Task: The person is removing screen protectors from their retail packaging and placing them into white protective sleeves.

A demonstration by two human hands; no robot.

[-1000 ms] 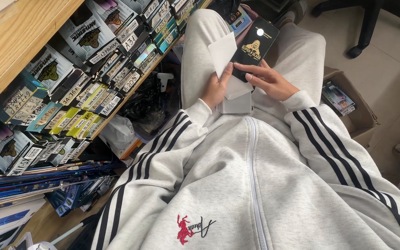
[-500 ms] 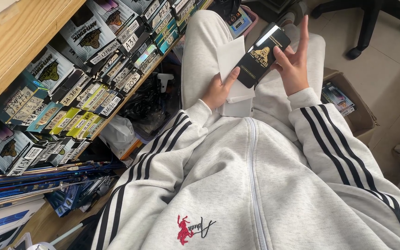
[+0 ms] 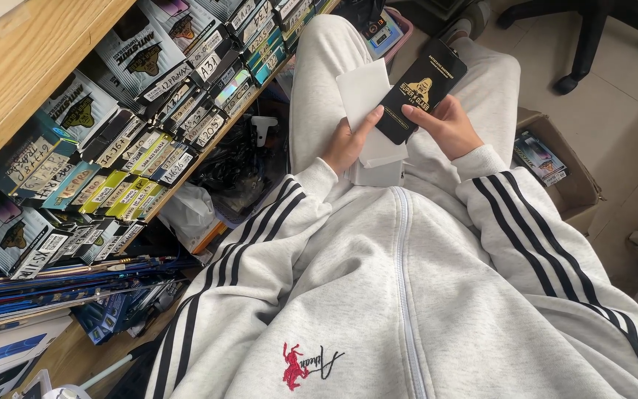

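Over my lap, my left hand [image 3: 345, 144] grips a stack of flat white paper sleeves [image 3: 367, 111] while my right hand [image 3: 448, 125] holds a slim black printed package [image 3: 422, 89] against them, not yet slid in; beyond, wooden shelves [image 3: 31, 66] packed with boxed stock.

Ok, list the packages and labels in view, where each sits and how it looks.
Black flat package: in the right hand, gold emblem.
White sleeve: in the left hand, plain rectangle.
Shelf packages: left, dense rows, black, yellow, teal, white handwritten labels.
Cardboard box: floor right, holds colourful packs.
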